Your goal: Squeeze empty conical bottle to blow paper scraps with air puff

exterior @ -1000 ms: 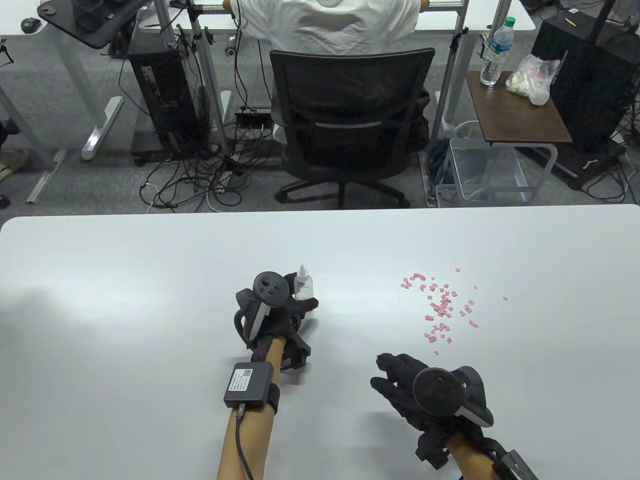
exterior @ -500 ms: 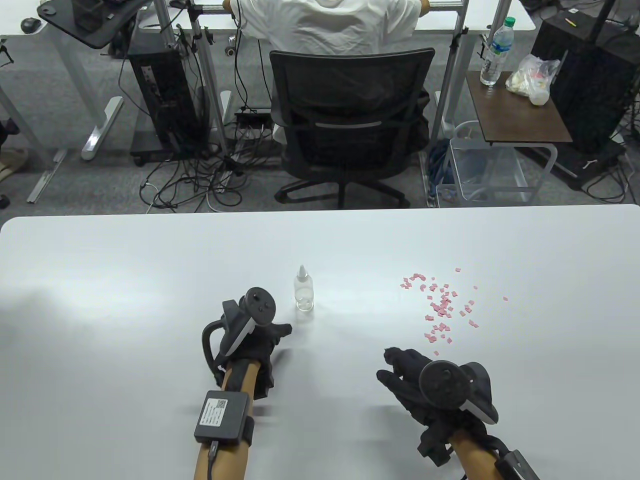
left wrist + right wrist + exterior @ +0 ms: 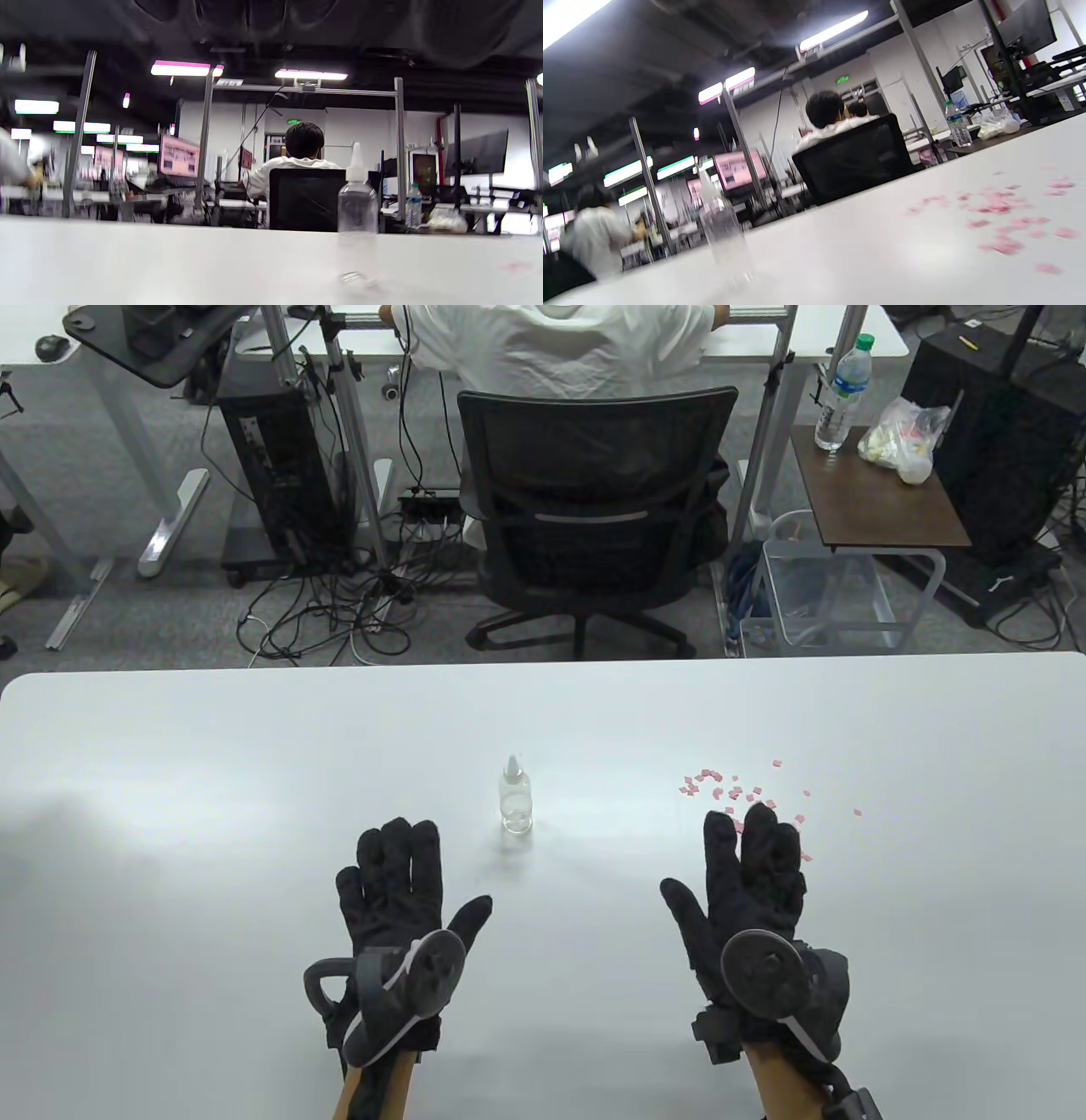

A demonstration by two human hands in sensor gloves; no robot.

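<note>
A clear conical bottle (image 3: pixel 723 237) is standing upright on the white table (image 3: pixel 865 262), its image tilting with the slanted camera. Pink paper scraps (image 3: pixel 1003 216) are lying scattered on the table well to the right of the bottle, blurred. Beyond the bottle, past the table's far edge, a person in a white shirt (image 3: pixel 831 123) is sitting in a black chair (image 3: pixel 855 159), facing away. Right of the chair, a water bottle (image 3: pixel 956 123) and a plastic bag (image 3: pixel 999 123) are resting on a dark side table (image 3: pixel 988 142). Left of the conical bottle, another blurred person (image 3: pixel 594 233) is sitting.
</note>
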